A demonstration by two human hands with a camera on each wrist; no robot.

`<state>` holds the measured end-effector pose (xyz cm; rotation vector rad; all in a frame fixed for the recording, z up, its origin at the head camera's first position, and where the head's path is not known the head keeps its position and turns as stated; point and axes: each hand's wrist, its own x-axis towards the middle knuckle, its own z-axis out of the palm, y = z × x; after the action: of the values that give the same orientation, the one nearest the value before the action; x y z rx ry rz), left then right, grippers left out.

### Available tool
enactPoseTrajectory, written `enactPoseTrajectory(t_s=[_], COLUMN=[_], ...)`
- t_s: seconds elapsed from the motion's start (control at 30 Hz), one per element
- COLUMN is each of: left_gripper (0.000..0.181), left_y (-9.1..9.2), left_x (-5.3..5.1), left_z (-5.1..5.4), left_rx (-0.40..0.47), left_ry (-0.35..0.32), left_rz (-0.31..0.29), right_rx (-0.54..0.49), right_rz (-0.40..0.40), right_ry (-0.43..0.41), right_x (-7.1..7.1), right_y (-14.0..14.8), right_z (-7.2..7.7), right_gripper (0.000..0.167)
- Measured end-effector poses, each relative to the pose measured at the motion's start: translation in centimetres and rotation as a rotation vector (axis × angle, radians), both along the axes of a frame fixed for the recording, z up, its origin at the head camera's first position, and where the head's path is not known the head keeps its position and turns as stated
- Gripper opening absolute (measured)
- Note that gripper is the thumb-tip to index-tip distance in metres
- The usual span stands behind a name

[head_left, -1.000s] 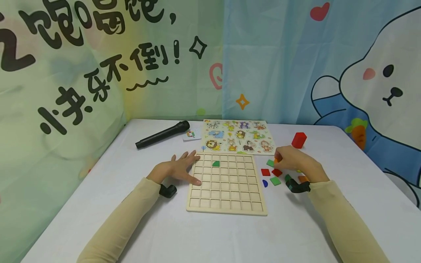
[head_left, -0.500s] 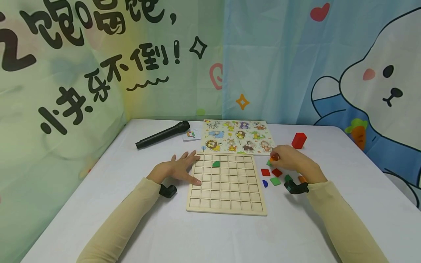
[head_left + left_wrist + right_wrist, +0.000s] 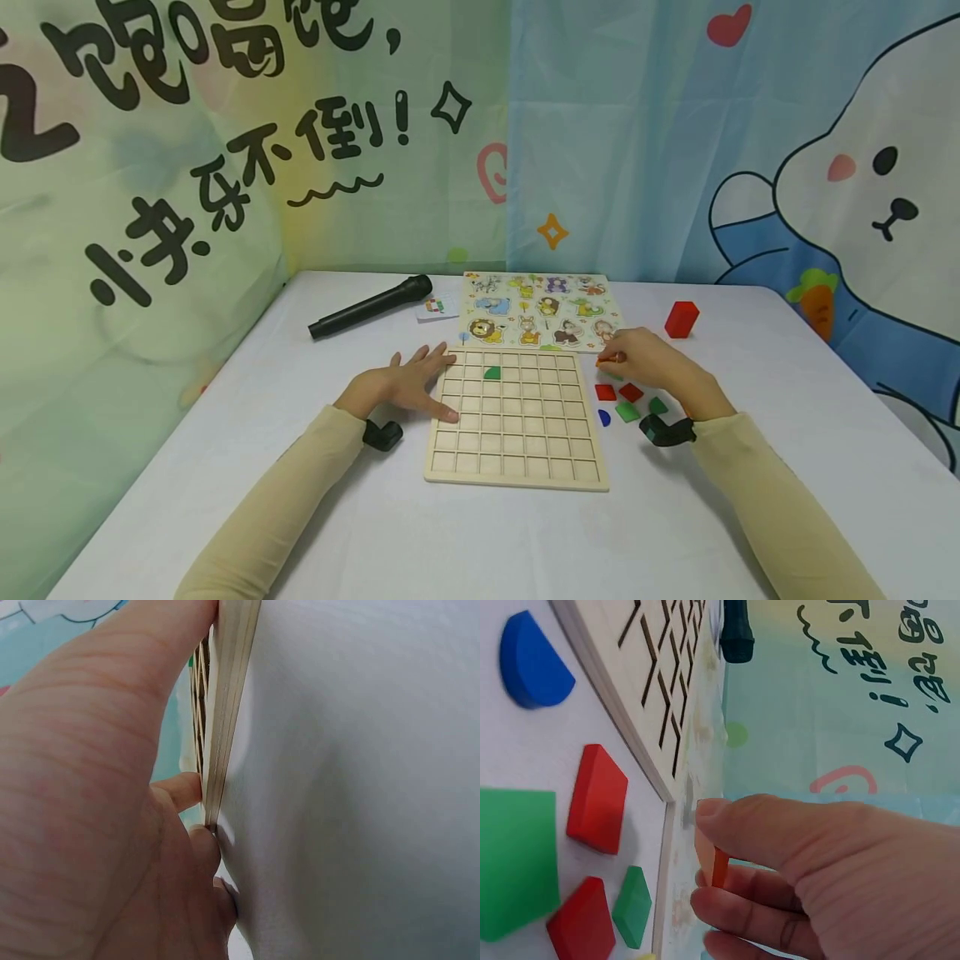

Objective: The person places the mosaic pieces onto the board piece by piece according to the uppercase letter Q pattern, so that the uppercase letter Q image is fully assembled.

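Note:
A wooden grid board (image 3: 517,425) lies on the white table, with one green quarter-round piece (image 3: 492,373) in a cell of its upper part. My left hand (image 3: 408,387) rests on the board's left edge, fingers spread and thumb on the grid. In the right wrist view an orange block (image 3: 718,866) is pinched between the thumb and fingers of my right hand (image 3: 648,362), just off the board's upper right corner. Below that hand lie red squares (image 3: 605,392), green pieces (image 3: 627,412) and a blue half-round piece (image 3: 604,418).
Behind the grid stands an animal picture board (image 3: 540,312), touching or nearly touching it. A black microphone (image 3: 371,307) and a small card (image 3: 438,307) lie at the back left. A red block (image 3: 682,320) is at the back right.
My right hand has moved left toward the grid board, carrying the orange block over the loose pieces. My left hand has stayed in place.

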<state>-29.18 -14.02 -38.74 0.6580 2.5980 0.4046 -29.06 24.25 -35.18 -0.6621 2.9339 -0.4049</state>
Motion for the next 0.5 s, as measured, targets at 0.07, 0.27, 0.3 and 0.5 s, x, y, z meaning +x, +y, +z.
enactPoseTrajectory(t_s=[0.07, 0.27, 0.3, 0.5], left_gripper=[0.112, 0.112, 0.112, 0.113], left_y=[0.0, 0.0, 0.0, -0.1], left_x=[0.0, 0.0, 0.0, 0.1], left_z=[0.0, -0.1, 0.0, 0.0], left_rx=[0.002, 0.007, 0.007, -0.004], left_ry=[-0.003, -0.003, -0.002, 0.001], left_rz=[0.000, -0.002, -0.003, 0.000], right_rx=[-0.005, -0.030, -0.032, -0.020], right_rz=[-0.002, 0.017, 0.022, 0.080], right_ry=[-0.001, 0.012, 0.014, 0.049], right_x=[0.0, -0.1, -0.1, -0.2], right_y=[-0.2, -0.9, -1.0, -1.8], right_z=[-0.1, -0.5, -0.5, -1.2], right_gripper=[0.019, 0.017, 0.017, 0.015])
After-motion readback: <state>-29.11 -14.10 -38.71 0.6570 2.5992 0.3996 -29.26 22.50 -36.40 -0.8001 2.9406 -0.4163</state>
